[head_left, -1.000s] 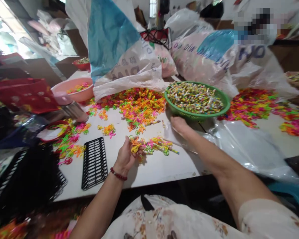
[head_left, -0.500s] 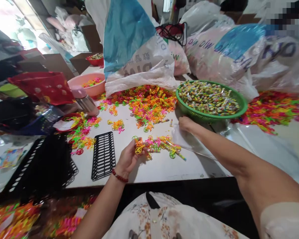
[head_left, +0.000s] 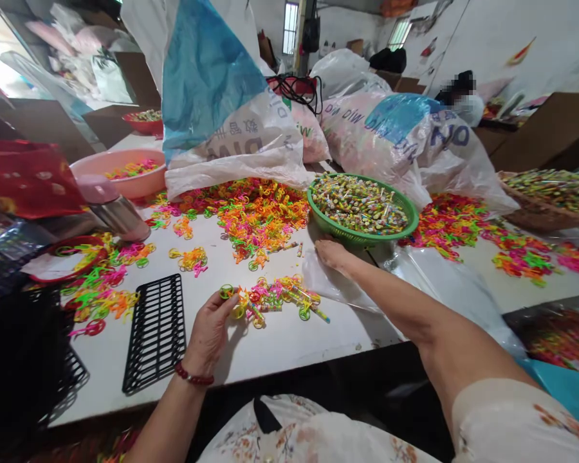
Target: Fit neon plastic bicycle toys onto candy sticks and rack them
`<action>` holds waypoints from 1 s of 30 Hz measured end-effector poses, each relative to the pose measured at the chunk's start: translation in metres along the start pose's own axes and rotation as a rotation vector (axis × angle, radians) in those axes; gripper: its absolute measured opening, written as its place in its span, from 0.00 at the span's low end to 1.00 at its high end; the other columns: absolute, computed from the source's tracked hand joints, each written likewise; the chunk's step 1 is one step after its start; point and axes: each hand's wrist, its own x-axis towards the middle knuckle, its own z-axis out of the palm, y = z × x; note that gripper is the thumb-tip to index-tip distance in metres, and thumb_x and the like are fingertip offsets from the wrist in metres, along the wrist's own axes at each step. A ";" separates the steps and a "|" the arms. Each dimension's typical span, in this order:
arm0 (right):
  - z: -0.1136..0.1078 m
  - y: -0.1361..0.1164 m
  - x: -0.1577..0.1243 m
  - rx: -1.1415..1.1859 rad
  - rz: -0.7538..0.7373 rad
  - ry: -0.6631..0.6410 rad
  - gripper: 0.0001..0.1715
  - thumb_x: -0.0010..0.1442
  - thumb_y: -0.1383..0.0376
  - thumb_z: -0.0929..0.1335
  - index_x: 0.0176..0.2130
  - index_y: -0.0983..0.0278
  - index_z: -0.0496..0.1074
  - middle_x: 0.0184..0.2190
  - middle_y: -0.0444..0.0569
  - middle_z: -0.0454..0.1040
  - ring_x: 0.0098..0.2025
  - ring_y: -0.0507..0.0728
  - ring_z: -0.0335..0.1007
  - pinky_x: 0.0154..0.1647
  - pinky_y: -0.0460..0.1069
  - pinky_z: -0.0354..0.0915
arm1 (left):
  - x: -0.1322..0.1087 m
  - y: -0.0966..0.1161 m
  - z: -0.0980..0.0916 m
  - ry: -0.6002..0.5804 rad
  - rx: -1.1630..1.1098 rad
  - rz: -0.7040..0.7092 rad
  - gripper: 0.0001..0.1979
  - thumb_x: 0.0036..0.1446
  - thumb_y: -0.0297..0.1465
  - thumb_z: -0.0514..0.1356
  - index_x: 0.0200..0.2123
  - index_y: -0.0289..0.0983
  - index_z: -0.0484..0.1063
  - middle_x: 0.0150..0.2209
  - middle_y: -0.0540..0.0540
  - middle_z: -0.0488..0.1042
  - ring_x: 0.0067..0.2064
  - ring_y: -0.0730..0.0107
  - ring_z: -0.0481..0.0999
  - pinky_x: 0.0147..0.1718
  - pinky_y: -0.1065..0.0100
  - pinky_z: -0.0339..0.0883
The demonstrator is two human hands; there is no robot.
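My left hand [head_left: 211, 331], with a red bead bracelet, pinches a small green plastic piece [head_left: 226, 292] at the near end of a row of colorful pieces and patterned tubes [head_left: 289, 297] on the white table. My right hand [head_left: 332, 254] is stretched out to the near left side of the green basket [head_left: 361, 235], over a clear plastic bag [head_left: 340, 286]. Its fingers are curled, and what they hold, if anything, is too small to make out. The basket is full of wrapped tubes.
A black plastic rack [head_left: 157, 331] lies left of my left hand. Behind are a heap of colorful pieces [head_left: 265, 212] and a white-blue sack [head_left: 212, 83]. A steel bottle [head_left: 118, 209] and a pink basin [head_left: 145, 183] stand left. A person [head_left: 468, 106] is at the back right.
The view has swung to the right. My left hand has shifted from the yellow and orange pieces to a green one; my right hand remains beside the green basket.
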 end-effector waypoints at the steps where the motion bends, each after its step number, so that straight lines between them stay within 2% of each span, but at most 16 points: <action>1: -0.002 -0.001 -0.001 0.058 0.012 0.024 0.11 0.64 0.71 0.62 0.43 0.71 0.72 0.45 0.60 0.75 0.48 0.58 0.70 0.52 0.49 0.61 | 0.000 0.001 0.000 0.016 0.001 0.009 0.18 0.35 0.28 0.75 0.33 0.33 0.76 0.32 0.50 0.77 0.32 0.78 0.75 0.33 0.78 0.69; 4: -0.008 -0.010 -0.003 0.200 0.039 0.123 0.14 0.63 0.72 0.61 0.47 0.68 0.70 0.49 0.58 0.72 0.51 0.58 0.67 0.54 0.49 0.60 | 0.001 0.004 -0.004 0.050 -0.011 0.005 0.20 0.31 0.25 0.74 0.31 0.33 0.72 0.28 0.52 0.75 0.28 0.79 0.74 0.28 0.79 0.68; 6: -0.013 -0.021 -0.005 0.284 0.065 0.204 0.16 0.64 0.70 0.59 0.51 0.66 0.66 0.49 0.57 0.71 0.51 0.57 0.67 0.52 0.49 0.62 | 0.001 0.006 -0.006 0.065 -0.004 0.003 0.25 0.31 0.24 0.74 0.35 0.36 0.70 0.27 0.54 0.74 0.25 0.79 0.73 0.25 0.78 0.67; 7: -0.015 -0.028 -0.006 0.397 0.080 0.241 0.16 0.65 0.69 0.58 0.51 0.65 0.65 0.48 0.55 0.71 0.48 0.56 0.68 0.49 0.49 0.64 | 0.000 0.007 -0.006 0.066 0.005 0.004 0.27 0.31 0.23 0.74 0.38 0.38 0.69 0.27 0.55 0.74 0.24 0.79 0.73 0.23 0.78 0.67; 9: -0.019 -0.045 -0.011 0.847 0.085 0.268 0.13 0.65 0.64 0.59 0.49 0.63 0.65 0.41 0.50 0.73 0.40 0.54 0.70 0.41 0.48 0.67 | -0.001 0.008 -0.005 0.046 -0.001 -0.014 0.28 0.35 0.24 0.74 0.41 0.39 0.69 0.27 0.55 0.74 0.24 0.79 0.73 0.23 0.78 0.68; 11: -0.021 -0.065 -0.019 1.477 0.048 0.190 0.09 0.61 0.61 0.65 0.41 0.62 0.66 0.34 0.46 0.72 0.33 0.52 0.70 0.35 0.47 0.68 | -0.003 0.008 -0.003 0.017 -0.052 -0.062 0.21 0.39 0.25 0.72 0.38 0.36 0.70 0.27 0.53 0.74 0.25 0.78 0.74 0.24 0.78 0.69; 12: -0.021 -0.075 -0.025 1.758 0.030 0.123 0.11 0.57 0.61 0.69 0.38 0.62 0.66 0.32 0.45 0.72 0.32 0.51 0.69 0.34 0.47 0.68 | -0.004 0.008 -0.002 0.015 -0.089 -0.084 0.17 0.41 0.24 0.71 0.35 0.35 0.70 0.27 0.52 0.74 0.27 0.78 0.75 0.26 0.77 0.71; 14: -0.022 -0.096 -0.037 2.114 0.041 -0.004 0.16 0.49 0.63 0.75 0.34 0.62 0.66 0.30 0.43 0.71 0.29 0.49 0.67 0.31 0.45 0.68 | -0.004 0.007 0.000 0.030 -0.153 -0.111 0.13 0.43 0.23 0.70 0.30 0.34 0.69 0.28 0.50 0.74 0.29 0.77 0.76 0.29 0.76 0.72; 16: -0.021 -0.116 -0.050 2.298 0.110 -0.109 0.19 0.46 0.65 0.77 0.33 0.62 0.67 0.27 0.41 0.69 0.27 0.48 0.65 0.26 0.42 0.65 | -0.004 0.005 0.000 0.052 -0.187 -0.125 0.11 0.46 0.21 0.68 0.30 0.34 0.69 0.28 0.50 0.74 0.29 0.77 0.76 0.30 0.76 0.73; 20: -0.019 -0.147 -0.071 2.414 0.102 -0.376 0.21 0.45 0.66 0.78 0.30 0.62 0.63 0.20 0.36 0.60 0.20 0.45 0.54 0.15 0.38 0.49 | -0.004 0.003 -0.004 0.051 -0.196 -0.137 0.08 0.49 0.23 0.67 0.30 0.33 0.69 0.27 0.51 0.71 0.26 0.80 0.72 0.23 0.80 0.66; 22: -0.016 -0.158 -0.079 2.382 0.063 -0.430 0.20 0.46 0.65 0.77 0.29 0.63 0.63 0.20 0.36 0.60 0.17 0.43 0.47 0.13 0.38 0.44 | -0.005 0.003 -0.005 0.036 -0.205 -0.139 0.07 0.50 0.23 0.66 0.31 0.33 0.70 0.26 0.51 0.71 0.25 0.81 0.71 0.22 0.80 0.64; 24: -0.012 -0.167 -0.087 2.323 0.040 -0.394 0.19 0.46 0.65 0.77 0.29 0.64 0.64 0.20 0.37 0.63 0.17 0.42 0.45 0.13 0.38 0.42 | -0.006 0.003 -0.005 0.029 -0.220 -0.152 0.07 0.50 0.22 0.65 0.31 0.33 0.70 0.27 0.50 0.71 0.27 0.80 0.71 0.25 0.79 0.66; 30: 0.002 -0.183 -0.110 2.045 0.069 -0.192 0.19 0.46 0.59 0.76 0.36 0.64 0.72 0.25 0.41 0.72 0.17 0.43 0.50 0.15 0.41 0.45 | -0.011 0.006 -0.002 0.008 -0.245 -0.197 0.06 0.50 0.19 0.63 0.30 0.33 0.70 0.31 0.48 0.73 0.30 0.78 0.74 0.31 0.76 0.69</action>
